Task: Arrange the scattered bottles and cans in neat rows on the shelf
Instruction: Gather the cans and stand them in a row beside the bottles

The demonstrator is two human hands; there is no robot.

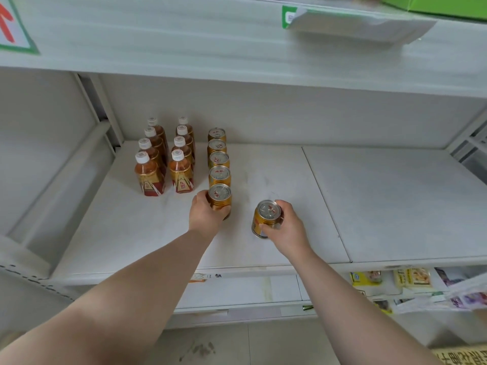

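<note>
On the white shelf (382,201), two rows of brown bottles with white caps (163,159) stand at the back left. Right of them runs a straight row of gold cans (219,160). My left hand (207,214) grips the frontmost can of that row (220,197), which stands upright on the shelf. My right hand (286,227) holds another gold can (264,216), tilted slightly, to the right of the row and apart from it.
A shelf board above (237,48) overhangs the work area, with a white tray (355,25) and a green box (434,6) on it. The left side wall and upright post (105,111) border the bottles. Packets lie on the lower shelf (395,280) at the right.
</note>
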